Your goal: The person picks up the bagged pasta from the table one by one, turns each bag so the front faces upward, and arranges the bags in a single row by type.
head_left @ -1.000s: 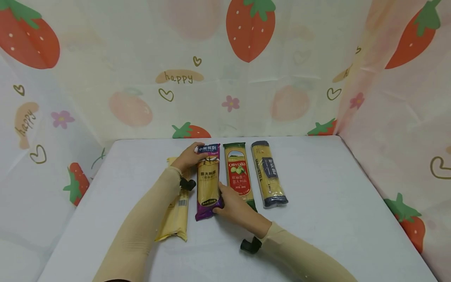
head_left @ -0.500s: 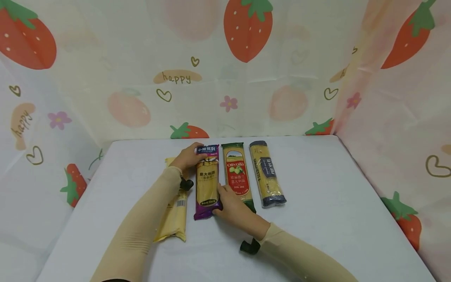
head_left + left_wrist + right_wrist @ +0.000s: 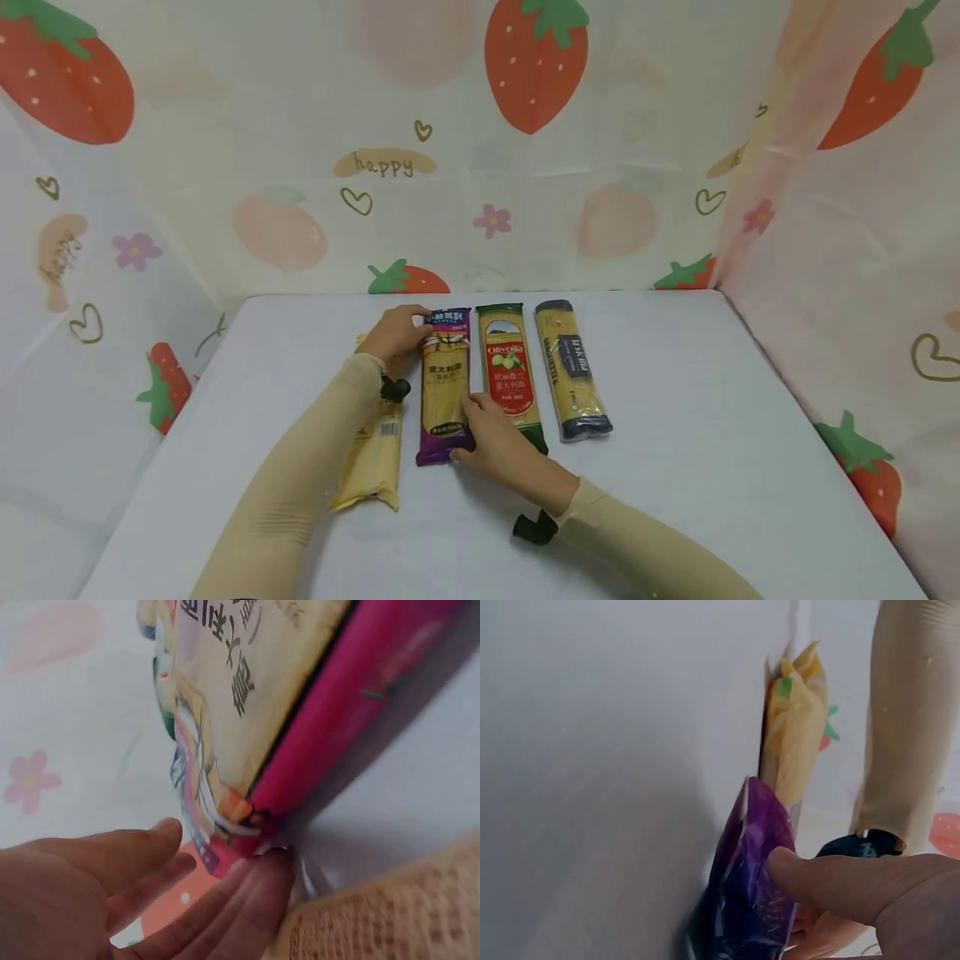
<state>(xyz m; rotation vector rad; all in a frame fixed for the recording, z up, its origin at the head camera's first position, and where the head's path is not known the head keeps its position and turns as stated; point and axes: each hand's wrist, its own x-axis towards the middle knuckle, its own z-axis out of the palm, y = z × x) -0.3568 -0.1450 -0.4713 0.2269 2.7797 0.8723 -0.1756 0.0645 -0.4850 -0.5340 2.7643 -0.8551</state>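
A purple-ended pasta packet (image 3: 446,379) lies upright in the row at the middle of the table. Beside its upper left edge is my left hand (image 3: 396,333); in the left wrist view its fingers are extended, fingertips right at the packet's pink end, with the thumb apart. My right hand (image 3: 498,446) holds the packet's lower right corner, the thumb (image 3: 802,874) on the purple wrapper and the other fingers partly hidden behind it. Left of it lies a yellow pasta packet (image 3: 371,467), its upper part hidden by my left hand and sleeve.
Right of the held packet lie a green-and-red pasta packet (image 3: 508,367) and a dark-blue-ended spaghetti packet (image 3: 572,371). White cloth covers the table (image 3: 712,467). A strawberry-print curtain (image 3: 465,167) stands behind and at both sides.
My left hand has shifted slightly left, its thumb drawing back off the packet's face so more of the top label shows. The right hand stays at the lower corner.
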